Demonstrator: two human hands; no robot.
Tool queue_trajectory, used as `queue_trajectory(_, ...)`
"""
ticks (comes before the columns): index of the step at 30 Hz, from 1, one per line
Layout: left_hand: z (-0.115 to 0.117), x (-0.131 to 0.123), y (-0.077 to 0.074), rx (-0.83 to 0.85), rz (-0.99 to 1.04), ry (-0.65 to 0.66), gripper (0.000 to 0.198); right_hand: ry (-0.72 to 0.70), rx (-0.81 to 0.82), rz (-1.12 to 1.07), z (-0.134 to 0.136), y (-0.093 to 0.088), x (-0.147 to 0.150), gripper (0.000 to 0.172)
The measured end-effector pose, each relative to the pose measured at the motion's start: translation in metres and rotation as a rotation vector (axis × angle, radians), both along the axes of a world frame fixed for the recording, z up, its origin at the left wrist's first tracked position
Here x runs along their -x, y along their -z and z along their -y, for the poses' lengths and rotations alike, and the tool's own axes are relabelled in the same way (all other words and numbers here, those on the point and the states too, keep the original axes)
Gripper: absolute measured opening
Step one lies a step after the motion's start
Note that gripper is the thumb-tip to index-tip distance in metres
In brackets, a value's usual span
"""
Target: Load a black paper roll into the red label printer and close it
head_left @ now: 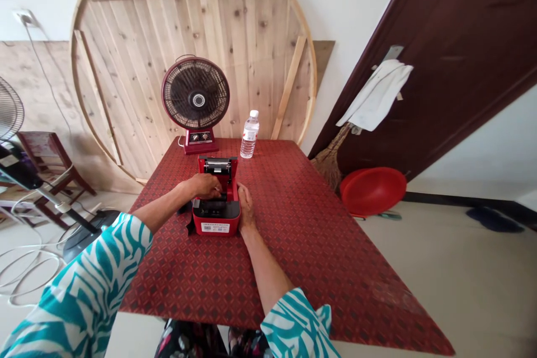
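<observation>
A small red and black label printer (217,227) sits on the patterned red table, its lid (218,166) raised to show a roller. My left hand (206,185) reaches over from the left into the printer's open compartment. Its fingers are curled downward, and whatever they hold is hidden. Along the printer's right wall lies my right hand (245,207), gripping it from that side with the thumb near the upper edge. A white sticker with print on it shows on the front face. A dark flap or strap hangs at the printer's left side.
Behind the printer stand a red desk fan (196,98) and a water bottle (249,137) on the table (302,257). A round wooden board (235,28) leans on the wall. To the right are a broom (329,162) and a red basin (373,191); cables (31,268) lie left.
</observation>
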State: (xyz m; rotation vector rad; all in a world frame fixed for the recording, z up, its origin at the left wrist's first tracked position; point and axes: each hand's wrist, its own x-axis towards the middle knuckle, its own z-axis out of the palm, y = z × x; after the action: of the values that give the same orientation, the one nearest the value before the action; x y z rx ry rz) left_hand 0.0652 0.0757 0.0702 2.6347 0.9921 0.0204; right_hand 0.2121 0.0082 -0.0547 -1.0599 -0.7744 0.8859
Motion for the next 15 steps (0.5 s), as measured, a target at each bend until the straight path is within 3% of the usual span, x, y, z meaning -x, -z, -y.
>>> queue_trajectory(7, 0.007, -0.001, 0.002, -0.058, -0.018, -0.049, 0.026, 0.007, 0.0, 0.052, 0.001, -0.001, -0.003, 0.052)
queue_trajectory(11, 0.013, 0.003, 0.0, -0.097, 0.092, -0.127, 0.032, 0.0, 0.004, 0.046, -0.001, 0.001, -0.002, 0.053)
queue_trajectory(15, 0.02, 0.013, 0.001, -0.112, 0.206, -0.099, 0.03, -0.002, 0.006, 0.048, -0.001, 0.002, -0.002, 0.051)
